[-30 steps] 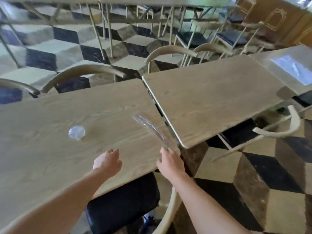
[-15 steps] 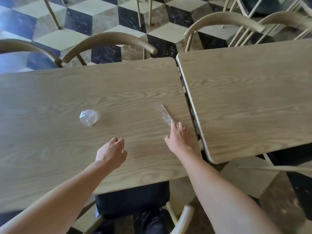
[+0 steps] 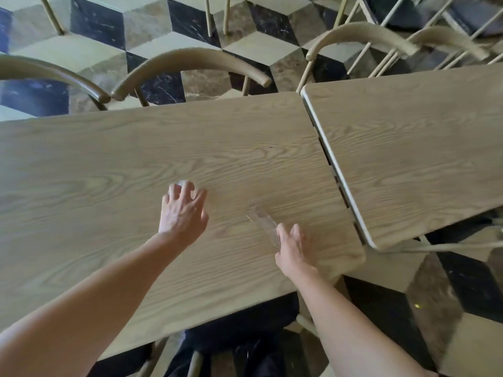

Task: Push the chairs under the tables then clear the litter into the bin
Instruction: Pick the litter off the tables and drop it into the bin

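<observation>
Litter here is two clear plastic scraps on the pale wood-grain table [image 3: 109, 164]: a crumpled round wad [image 3: 186, 184] under the left hand's [image 3: 183, 213] spread fingers, and a long flat strip [image 3: 263, 223] touched by the right hand's [image 3: 292, 247] loosely open fingertips.

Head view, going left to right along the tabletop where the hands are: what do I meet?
left hand over the crumpled clear plastic → clear plastic strip → right hand → gap between tables → second table
</observation>
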A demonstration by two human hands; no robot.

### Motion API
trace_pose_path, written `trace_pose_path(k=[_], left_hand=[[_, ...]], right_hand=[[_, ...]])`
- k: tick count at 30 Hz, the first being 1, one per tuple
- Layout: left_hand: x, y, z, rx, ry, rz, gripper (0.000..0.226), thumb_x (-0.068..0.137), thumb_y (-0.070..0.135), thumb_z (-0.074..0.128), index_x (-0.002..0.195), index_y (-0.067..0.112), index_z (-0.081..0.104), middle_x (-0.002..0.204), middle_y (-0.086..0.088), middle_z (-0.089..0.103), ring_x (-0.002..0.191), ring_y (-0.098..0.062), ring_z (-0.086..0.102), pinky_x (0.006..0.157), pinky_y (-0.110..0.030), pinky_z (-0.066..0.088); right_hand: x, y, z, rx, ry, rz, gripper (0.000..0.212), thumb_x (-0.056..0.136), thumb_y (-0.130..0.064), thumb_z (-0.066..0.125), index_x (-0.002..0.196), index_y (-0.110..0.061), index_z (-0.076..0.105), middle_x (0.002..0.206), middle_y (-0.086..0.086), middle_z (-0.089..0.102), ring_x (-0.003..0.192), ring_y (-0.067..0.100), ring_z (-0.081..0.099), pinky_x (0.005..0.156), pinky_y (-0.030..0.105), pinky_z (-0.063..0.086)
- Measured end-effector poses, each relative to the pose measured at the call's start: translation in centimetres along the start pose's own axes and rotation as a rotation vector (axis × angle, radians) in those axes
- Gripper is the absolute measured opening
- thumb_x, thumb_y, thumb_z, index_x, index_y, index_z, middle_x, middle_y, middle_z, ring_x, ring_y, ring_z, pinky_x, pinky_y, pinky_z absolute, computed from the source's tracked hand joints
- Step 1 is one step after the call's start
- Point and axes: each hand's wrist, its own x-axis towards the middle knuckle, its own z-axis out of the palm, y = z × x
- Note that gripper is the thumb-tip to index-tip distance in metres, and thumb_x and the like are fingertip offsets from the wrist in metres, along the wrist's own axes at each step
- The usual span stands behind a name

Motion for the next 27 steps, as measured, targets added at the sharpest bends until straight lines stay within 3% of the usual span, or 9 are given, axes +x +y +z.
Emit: trace_pose_path(k=[4, 6, 8, 11, 14, 20, 27], left_hand=[[1.2, -4.5, 0.4, -0.028, -0.207, -0.092, 0.069, 0.079, 0.043, 0.071, 0.139, 0.038, 0.037, 0.151, -0.01, 0.021, 0.125, -0.041, 0.028, 0.093, -0.056, 0.042], [1.5, -5.4, 0.6, -0.026, -0.256, -0.078, 0.055, 0.084, 0.045, 0.066, 0.134, 0.037, 0.044, 0.146, -0.01, 0.026, 0.125, -0.04, 0.029, 0.094, -0.054, 0.041], [1.5, -5.7, 0.7, -0.091, -0.231, -0.053, 0.038, 0.087, 0.027, 0.061, 0.124, 0.028, 0.052, 0.134, -0.011, 0.034, 0.12, -0.038, 0.032, 0.084, -0.048, 0.045], [0.3, -5.6, 0.9, -0.216, -0.257, -0.058, 0.036, 0.083, 0.007, 0.055, 0.114, 0.025, 0.054, 0.122, -0.008, 0.037, 0.111, -0.034, 0.038, 0.068, -0.042, 0.047], [-2.5, -5.6, 1.0, -0.16, -0.309, -0.061, 0.04, 0.081, 0.01, 0.058, 0.116, 0.029, 0.054, 0.12, -0.006, 0.039, 0.107, -0.031, 0.042, 0.067, -0.039, 0.045], [-10.1, -5.4, 0.4, -0.032, -0.423, -0.075, 0.033, 0.089, 0.019, 0.056, 0.119, 0.031, 0.053, 0.12, -0.005, 0.041, 0.109, -0.029, 0.047, 0.071, -0.036, 0.044], [-22.9, -2.3, -4.4, -0.085, -0.378, -0.095, 0.04, 0.086, 0.022, 0.061, 0.122, 0.031, 0.047, 0.121, -0.004, 0.041, 0.11, -0.031, 0.048, 0.076, -0.039, 0.049]], right_hand=[[-3.0, -4.2, 1.2, -0.064, -0.032, -0.058, 0.059, 0.081, 0.0, 0.064, 0.122, -0.03, 0.032, 0.117, 0.006, 0.034, 0.098, 0.026, 0.048, 0.082, 0.043, 0.052], [-4.3, -5.9, 1.4, -0.096, -0.047, -0.095, 0.06, 0.083, -0.001, 0.064, 0.125, -0.027, 0.03, 0.117, 0.006, 0.038, 0.095, 0.024, 0.05, 0.077, 0.039, 0.051], [-5.3, -7.4, 1.7, -0.105, -0.077, -0.131, 0.062, 0.085, 0.001, 0.063, 0.131, -0.025, 0.028, 0.117, 0.006, 0.042, 0.094, 0.024, 0.053, 0.072, 0.035, 0.048], [-6.5, -8.2, 2.1, -0.103, -0.112, -0.158, 0.069, 0.085, 0.003, 0.061, 0.137, -0.024, 0.023, 0.123, 0.008, 0.045, 0.097, 0.024, 0.054, 0.079, 0.037, 0.052], [-7.6, -8.6, 2.3, -0.092, -0.122, -0.154, 0.068, 0.085, 0.005, 0.059, 0.136, -0.024, 0.023, 0.124, 0.009, 0.048, 0.096, 0.025, 0.055, 0.082, 0.04, 0.054], [-12.4, -8.2, 1.2, -0.102, -0.079, -0.158, 0.064, 0.088, 0.003, 0.058, 0.135, -0.025, 0.024, 0.116, 0.007, 0.057, 0.092, 0.025, 0.06, 0.069, 0.035, 0.049], [-22.3, -6.3, -0.1, -0.097, -0.015, -0.343, 0.066, 0.087, 0.002, 0.061, 0.137, -0.023, 0.026, 0.129, 0.009, 0.052, 0.105, 0.03, 0.06, 0.077, 0.041, 0.053]])
